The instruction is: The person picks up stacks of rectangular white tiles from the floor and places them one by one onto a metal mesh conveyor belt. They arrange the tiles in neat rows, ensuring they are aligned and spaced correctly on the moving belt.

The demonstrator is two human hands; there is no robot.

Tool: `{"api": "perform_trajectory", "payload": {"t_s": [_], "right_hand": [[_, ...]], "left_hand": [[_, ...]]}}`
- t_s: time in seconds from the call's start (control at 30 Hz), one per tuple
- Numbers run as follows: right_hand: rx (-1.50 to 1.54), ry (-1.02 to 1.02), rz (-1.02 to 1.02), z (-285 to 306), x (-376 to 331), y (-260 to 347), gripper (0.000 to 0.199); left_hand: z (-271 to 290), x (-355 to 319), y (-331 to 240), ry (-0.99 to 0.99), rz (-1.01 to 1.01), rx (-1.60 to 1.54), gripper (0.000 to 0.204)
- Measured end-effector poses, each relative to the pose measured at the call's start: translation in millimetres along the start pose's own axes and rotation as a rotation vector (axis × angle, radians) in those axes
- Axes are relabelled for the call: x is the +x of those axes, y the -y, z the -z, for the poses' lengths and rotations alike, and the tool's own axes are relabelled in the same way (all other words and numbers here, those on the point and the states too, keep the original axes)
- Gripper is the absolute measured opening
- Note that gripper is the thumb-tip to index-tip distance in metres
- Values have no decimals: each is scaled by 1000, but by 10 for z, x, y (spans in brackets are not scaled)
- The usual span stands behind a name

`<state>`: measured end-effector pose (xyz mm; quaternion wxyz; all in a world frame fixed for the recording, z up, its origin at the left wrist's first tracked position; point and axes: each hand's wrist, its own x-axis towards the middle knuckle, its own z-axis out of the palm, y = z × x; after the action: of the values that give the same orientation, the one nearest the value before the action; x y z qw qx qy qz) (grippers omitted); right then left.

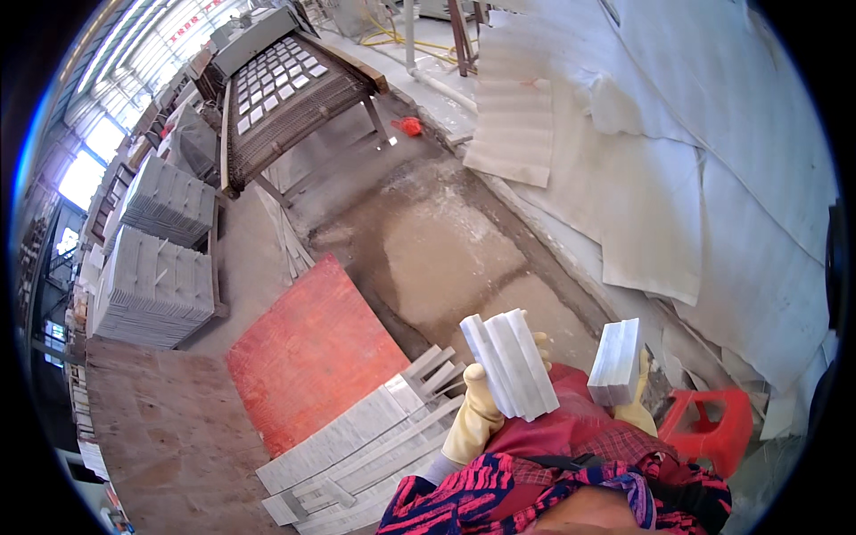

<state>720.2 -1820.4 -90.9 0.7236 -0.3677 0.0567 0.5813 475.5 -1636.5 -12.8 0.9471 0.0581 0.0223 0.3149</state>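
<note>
My left hand [476, 412], in a cream work glove, is closed around a small stack of white-grey marble strips [510, 366]. Its thumb lies along the near left side, and fingertips show past the far right side. To the right, my gloved right hand [637, 406] is closed on a second, smaller bundle of marble strips [613, 364], and that bundle hides part of the fingers. Both bundles are held up before my body, apart from each other. Left of my left hand, long pale marble strips [357, 446] lie in an uneven pile.
A red board [312, 348] lies beyond the pile, beside a brown wooden board [169, 437]. A red plastic stool [709, 428] stands close at right. White foam sheets [660, 205] cover the right side. Stacked slabs [147, 285] and a conveyor [294, 116] bearing small tiles stand farther off.
</note>
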Motion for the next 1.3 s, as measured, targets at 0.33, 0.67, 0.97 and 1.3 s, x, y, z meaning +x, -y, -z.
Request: {"api": "perform_trajectory", "payload": {"t_s": [0.33, 0.67, 0.97, 1.3], "right_hand": [[-136, 154, -172, -1658, 2657, 99, 79], [-291, 309, -332, -4483, 5475, -205, 77], [-438, 404, -509, -6750, 7543, -1501, 73], [-616, 367, -516, -9655, 9751, -3292, 63]], "left_hand": [[390, 1149, -1695, -167, -392, 73, 112], [563, 2433, -4199, -267, -735, 192, 120], [1031, 2930, -6280, -224, -1039, 131, 109], [1382, 3460, -9544, -277, -1032, 217, 117]]}}
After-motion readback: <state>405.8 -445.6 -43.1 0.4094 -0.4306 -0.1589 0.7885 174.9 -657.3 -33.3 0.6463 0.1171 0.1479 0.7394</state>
